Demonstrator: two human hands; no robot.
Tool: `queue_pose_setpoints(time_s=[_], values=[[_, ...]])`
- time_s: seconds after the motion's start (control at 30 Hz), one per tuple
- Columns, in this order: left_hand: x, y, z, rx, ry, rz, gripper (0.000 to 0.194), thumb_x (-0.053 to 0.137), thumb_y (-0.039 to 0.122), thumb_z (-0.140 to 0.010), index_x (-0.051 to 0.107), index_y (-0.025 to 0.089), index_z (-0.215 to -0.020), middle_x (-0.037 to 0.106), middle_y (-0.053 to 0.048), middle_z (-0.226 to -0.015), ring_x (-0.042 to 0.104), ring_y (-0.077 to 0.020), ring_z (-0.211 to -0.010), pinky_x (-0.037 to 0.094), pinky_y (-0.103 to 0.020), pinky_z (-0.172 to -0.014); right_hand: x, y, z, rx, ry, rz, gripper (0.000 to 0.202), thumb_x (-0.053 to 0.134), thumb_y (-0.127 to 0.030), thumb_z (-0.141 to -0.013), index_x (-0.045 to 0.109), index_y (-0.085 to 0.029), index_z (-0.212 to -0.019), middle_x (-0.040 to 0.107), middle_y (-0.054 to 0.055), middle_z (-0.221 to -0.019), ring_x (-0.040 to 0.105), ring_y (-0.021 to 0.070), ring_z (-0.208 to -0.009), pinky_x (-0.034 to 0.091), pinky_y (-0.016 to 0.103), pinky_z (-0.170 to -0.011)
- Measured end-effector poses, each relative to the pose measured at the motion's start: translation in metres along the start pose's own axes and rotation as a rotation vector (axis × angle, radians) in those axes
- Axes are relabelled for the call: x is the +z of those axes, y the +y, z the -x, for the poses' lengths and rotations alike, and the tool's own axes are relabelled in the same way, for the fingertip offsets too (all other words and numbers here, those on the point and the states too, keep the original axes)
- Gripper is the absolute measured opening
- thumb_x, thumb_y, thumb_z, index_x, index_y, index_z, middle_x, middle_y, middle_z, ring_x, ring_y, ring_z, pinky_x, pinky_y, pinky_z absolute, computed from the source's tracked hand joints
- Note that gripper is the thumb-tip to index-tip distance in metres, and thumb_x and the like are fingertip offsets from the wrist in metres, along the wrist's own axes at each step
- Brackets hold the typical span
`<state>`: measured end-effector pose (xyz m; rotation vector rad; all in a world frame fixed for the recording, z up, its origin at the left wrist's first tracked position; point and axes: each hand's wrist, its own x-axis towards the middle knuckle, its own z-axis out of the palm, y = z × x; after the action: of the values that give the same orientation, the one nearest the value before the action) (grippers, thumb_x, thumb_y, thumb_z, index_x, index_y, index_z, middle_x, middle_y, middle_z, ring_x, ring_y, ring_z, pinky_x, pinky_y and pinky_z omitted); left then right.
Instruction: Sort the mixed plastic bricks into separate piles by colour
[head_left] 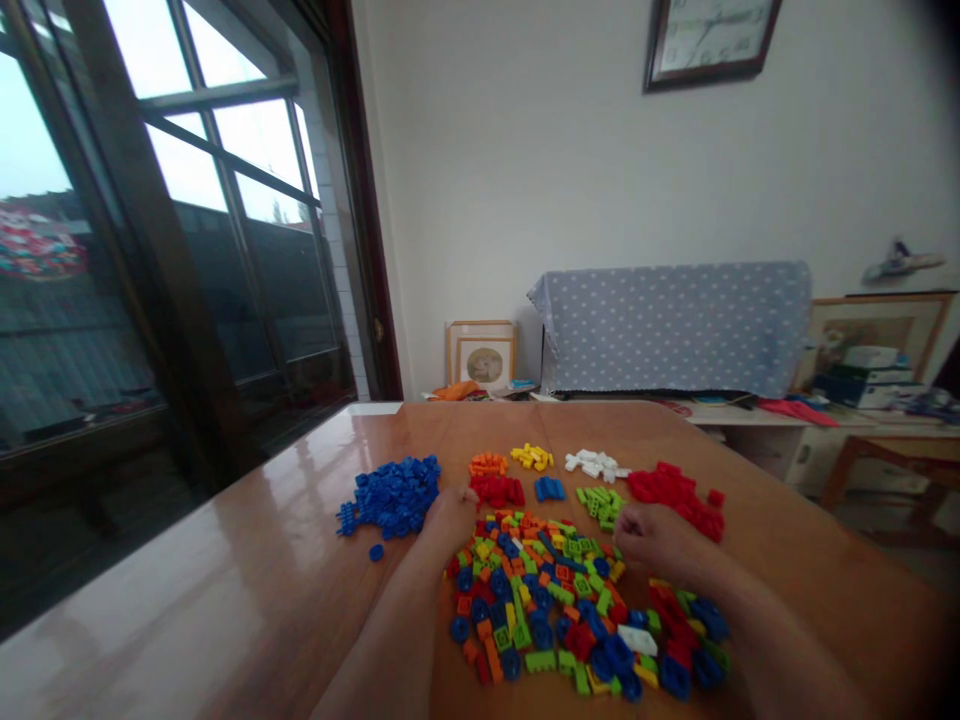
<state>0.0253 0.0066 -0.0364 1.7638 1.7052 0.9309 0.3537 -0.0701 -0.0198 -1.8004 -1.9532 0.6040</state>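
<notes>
My left hand [452,510] is closed, fingers curled, between the heap of blue bricks [394,497] and the small group of red bricks [497,490]. Whatever its fingers hold, if anything, is hidden. Close to the light green bricks [598,506] and the larger red pile [679,495], my right hand [646,532] is also closed, and its contents do not show. Between my forearms spreads a mixed heap of toy building bricks [559,590] in green, orange, blue, red, yellow and white. A lone round blue piece [376,552] lies beside the blue heap.
Farther back on the brown table [247,590] lie orange bricks [488,464], yellow bricks [532,457], white bricks [595,464] and a few blue bricks [550,488]. A cabinet under a dotted cloth [667,330] stands by the wall; windows are at left.
</notes>
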Motion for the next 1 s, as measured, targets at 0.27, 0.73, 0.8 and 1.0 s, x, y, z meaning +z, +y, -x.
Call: queue_pose_setpoints(time_s=[0.27,0.73,0.8,1.0], values=[[0.008,0.008,0.007,0.109,-0.103,-0.107,0.018,0.049,0.017,-0.077,0.066,0.017,-0.07,0.061,-0.002,-0.062,0.052,-0.0134,-0.058,0.033,-0.022,-0.054,0.002,-0.007,0.002,-0.057,0.023,0.007,0.011,0.055,-0.024,-0.076,0.062,-0.016,-0.073,0.06,-0.001,-0.065,0.051,0.0117,-0.059,0.028,0.021,-0.05],[0.017,0.022,0.017,0.292,-0.157,-0.284,0.026,0.046,0.024,-0.085,0.071,0.019,-0.091,0.065,-0.008,-0.096,0.058,-0.0192,-0.09,0.042,-0.027,-0.077,0.003,-0.007,0.002,-0.084,0.047,-0.05,0.009,0.057,-0.022,-0.074,0.064,-0.017,-0.073,0.062,-0.001,-0.064,0.052,0.0127,-0.059,0.029,0.022,-0.051],[0.017,0.023,0.018,0.293,-0.153,-0.291,0.025,0.047,0.025,-0.085,0.07,0.019,-0.091,0.065,-0.008,-0.096,0.058,-0.0194,-0.09,0.042,-0.027,-0.077,0.003,-0.007,0.002,-0.094,0.056,-0.057,0.009,0.057,-0.022,-0.074,0.064,-0.017,-0.073,0.062,-0.001,-0.064,0.052,0.0129,-0.059,0.028,0.022,-0.051],[0.017,0.027,0.02,0.329,-0.142,-0.324,0.022,0.048,0.025,-0.085,0.068,0.019,-0.093,0.065,-0.008,-0.1,0.057,-0.0202,-0.094,0.042,-0.028,-0.079,0.004,-0.005,0.001,-0.106,0.071,-0.039,0.01,0.058,-0.024,-0.074,0.065,-0.017,-0.074,0.063,0.0,-0.065,0.053,0.0138,-0.06,0.029,0.023,-0.051]])
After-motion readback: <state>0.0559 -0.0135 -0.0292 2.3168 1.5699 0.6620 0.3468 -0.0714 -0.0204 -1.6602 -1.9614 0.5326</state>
